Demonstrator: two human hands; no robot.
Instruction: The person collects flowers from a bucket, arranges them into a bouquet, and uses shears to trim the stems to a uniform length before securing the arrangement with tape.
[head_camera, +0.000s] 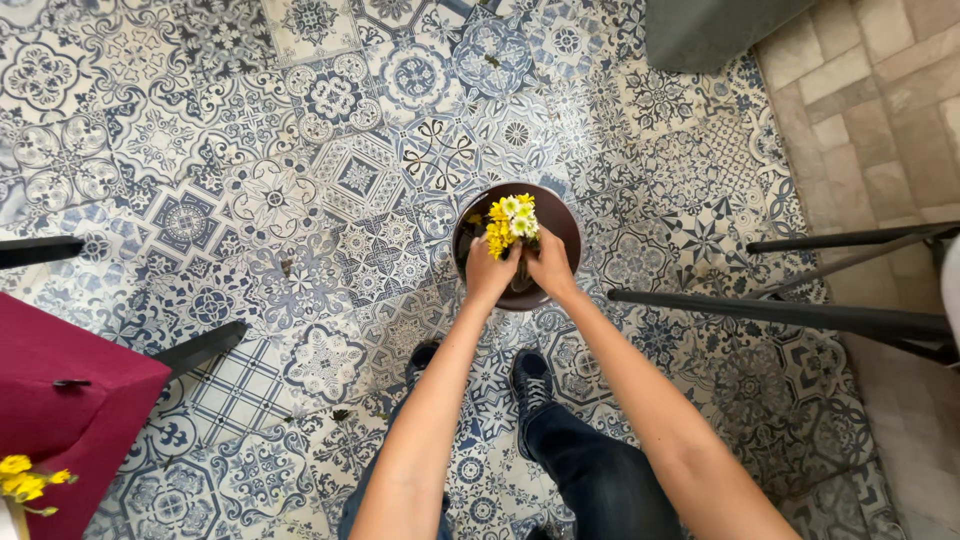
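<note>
Low in the frame stand two dark shoes (530, 383) on the blue tiled floor (250, 200). Mid-frame, the left hand (490, 272) and right hand (549, 264) each grip the yellow flowers (510, 222) over a brown pot (563, 225). The stems look soft and light; holding them low seems safest.

Yellow flower bunch (510, 222), held over brown pot (563, 225).
Left hand (490, 272) and right hand (549, 265) clasp stems together; patterned blue tile floor (300, 180) beneath.

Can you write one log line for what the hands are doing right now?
left hand: holds yellow flowers | right hand: holds the stems too | over: brown pot | floor: patterned tiles
</note>
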